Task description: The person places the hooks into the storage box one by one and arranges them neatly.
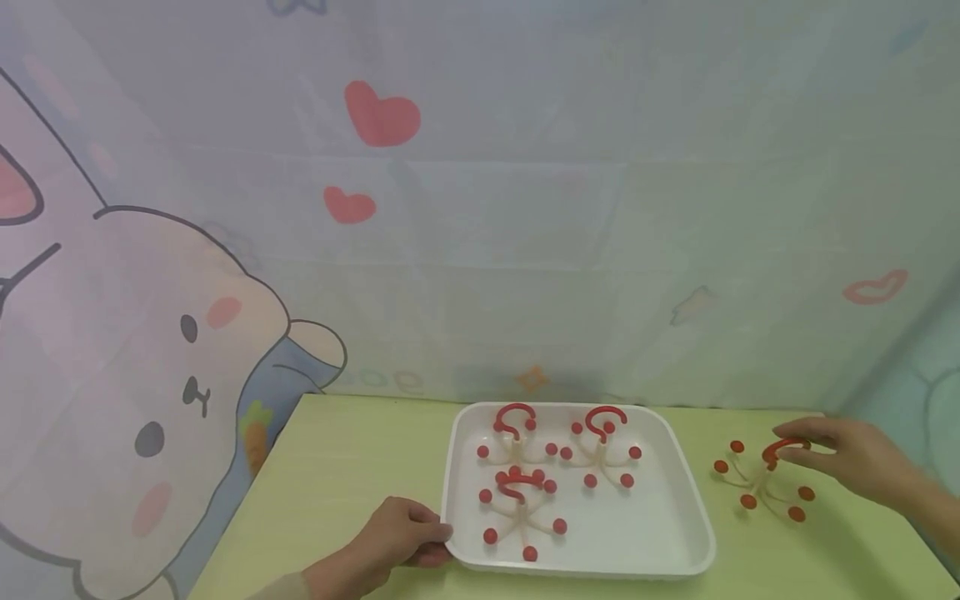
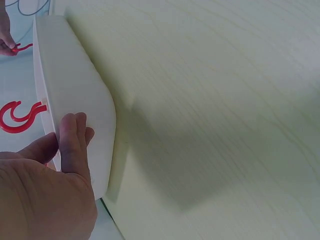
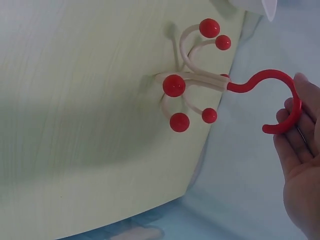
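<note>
Hook-topped hanger [image 1: 765,479] with the cream arms and red ball tips is the thing in play, sitting on the table out to the right of the white tray [image 1: 678,521], near it but not touching.

Going left to right: the left hand [image 1: 393,537] is at the tray's near-left corner, thumb over the rim and fingers curled against the outside wall, so it's gripping the tray. In the left wrist view you can see those fingers [image 2: 75,142] wrapped on the wall pretty clearly. Inside the tray are three more hangers of the same kind: one at the back left [image 1: 516,440], one at the back right [image 1: 602,446] and one in front [image 1: 520,508], all standing on their ball-tipped arms with the red hooks up. The right half of the tray floor is bare.

Then the lone hanger, with the right hand [image 1: 847,458] on its red hook. The fingers look mostly straight with the hook lying against the fingertips [image 3: 295,112]; I can't really tell from here if the thumb is pinching it.

Surface is a pale yellow-green table [image 1: 345,467] with a faint wood grain. Behind it hangs a light cloth backdrop [image 1: 525,208] printed with red hearts, and a big cartoon bunny [image 1: 142,392] on the left.
</note>
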Action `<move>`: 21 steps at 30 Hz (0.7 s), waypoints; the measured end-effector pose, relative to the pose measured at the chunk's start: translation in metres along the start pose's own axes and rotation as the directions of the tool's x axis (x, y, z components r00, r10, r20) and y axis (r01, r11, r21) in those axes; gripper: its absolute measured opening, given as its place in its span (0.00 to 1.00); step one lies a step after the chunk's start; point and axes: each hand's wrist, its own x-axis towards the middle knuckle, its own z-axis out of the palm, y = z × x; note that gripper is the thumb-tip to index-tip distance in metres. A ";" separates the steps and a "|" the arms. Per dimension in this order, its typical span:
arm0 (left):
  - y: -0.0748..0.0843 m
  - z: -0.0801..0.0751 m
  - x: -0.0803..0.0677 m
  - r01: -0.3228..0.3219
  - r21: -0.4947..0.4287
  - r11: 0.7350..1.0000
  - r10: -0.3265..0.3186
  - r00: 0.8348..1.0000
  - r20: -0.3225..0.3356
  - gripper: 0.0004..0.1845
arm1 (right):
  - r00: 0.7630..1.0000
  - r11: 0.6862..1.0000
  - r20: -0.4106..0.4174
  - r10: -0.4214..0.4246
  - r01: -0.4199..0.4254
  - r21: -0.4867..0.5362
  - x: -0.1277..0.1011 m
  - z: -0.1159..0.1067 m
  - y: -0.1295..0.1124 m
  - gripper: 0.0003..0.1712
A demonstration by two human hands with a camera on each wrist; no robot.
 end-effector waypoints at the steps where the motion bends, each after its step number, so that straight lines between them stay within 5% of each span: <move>1: 0.000 0.000 0.000 0.000 0.003 1.000 0.000 1.000 0.000 0.06 | 1.000 1.000 0.010 0.013 -0.013 0.008 0.000 0.000 0.000 0.16; 8: -0.001 0.001 0.000 -0.011 0.009 1.000 0.011 1.000 0.000 0.06 | 0.993 0.994 0.070 0.094 -0.098 0.055 -0.002 0.000 0.000 0.12; 21: -0.002 0.000 0.001 -0.006 0.017 1.000 0.006 1.000 0.001 0.06 | 0.992 0.994 0.080 0.099 -0.102 0.029 -0.001 0.001 0.001 0.04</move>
